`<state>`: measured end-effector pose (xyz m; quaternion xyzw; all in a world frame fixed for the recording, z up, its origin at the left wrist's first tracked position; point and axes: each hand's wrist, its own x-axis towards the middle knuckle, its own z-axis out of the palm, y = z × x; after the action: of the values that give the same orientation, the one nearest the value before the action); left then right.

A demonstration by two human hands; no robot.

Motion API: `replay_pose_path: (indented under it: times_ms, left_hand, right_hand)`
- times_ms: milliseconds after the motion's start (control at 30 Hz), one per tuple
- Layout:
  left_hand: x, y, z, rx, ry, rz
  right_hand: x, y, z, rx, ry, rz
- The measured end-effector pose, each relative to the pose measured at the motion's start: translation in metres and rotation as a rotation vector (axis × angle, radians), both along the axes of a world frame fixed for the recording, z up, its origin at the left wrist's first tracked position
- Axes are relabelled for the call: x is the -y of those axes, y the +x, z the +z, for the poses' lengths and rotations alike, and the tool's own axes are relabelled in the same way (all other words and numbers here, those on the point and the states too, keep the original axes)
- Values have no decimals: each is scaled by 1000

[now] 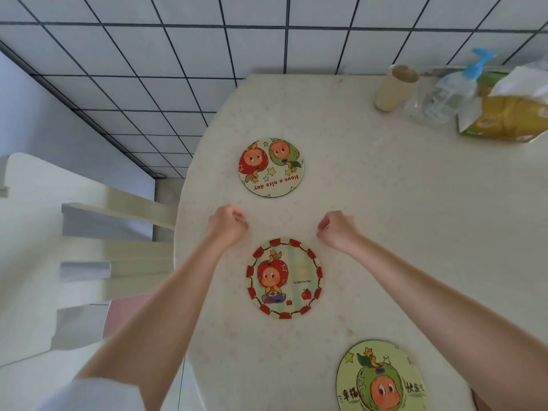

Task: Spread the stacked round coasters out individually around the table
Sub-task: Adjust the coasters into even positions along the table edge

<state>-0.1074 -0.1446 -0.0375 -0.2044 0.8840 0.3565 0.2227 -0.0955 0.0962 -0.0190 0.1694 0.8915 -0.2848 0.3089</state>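
Three round coasters lie apart on the pale table (385, 209). The far coaster (271, 167) shows a red and a green cartoon fruit with "Have a nice day". The middle coaster (284, 278) has a red checked rim and a red apple figure. The near coaster (381, 378) is green and sits at the bottom right, partly cut off by the frame. My left hand (226, 225) and my right hand (338, 228) hover between the far and middle coasters, one on each side, fingers curled shut with nothing in them.
At the table's back right stand a beige cup (396, 88), a clear pump bottle with a blue top (453, 87) and a yellow tissue pack (507, 117). A white chair (98, 247) stands left of the table edge. The tiled floor lies beyond.
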Motion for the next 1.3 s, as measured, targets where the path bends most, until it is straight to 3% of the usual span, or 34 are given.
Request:
replay_pose_path:
  times_ms: [133, 267, 533, 733, 867, 1033, 1300]
  left_hand:
    - [1, -53, 7, -192, -32, 28]
    - [-9, -101, 10, -320, -65, -41]
    - [-30, -169, 9, -319, -116, -385]
    - [-36, -181, 4, -358, -189, -435]
    - [-32, -188, 3, -326, -121, -427]
    - [-23, -186, 6, -329, -54, -540]
    - [-1, -177, 28, -292, 187, -344]
  right_hand:
    - [10, -48, 12, 154, -488, -526]
    - [28, -69, 15, 242, -811, -859]
    - [48, -74, -2, 334, -928, -1109]
    - [54, -83, -3, 328, -934, -1132]
    - [59, -86, -7, 265, -854, -1052]
    - [59, -94, -12, -8, -491, -636]
    - [36, -117, 9, -356, -477, -480]
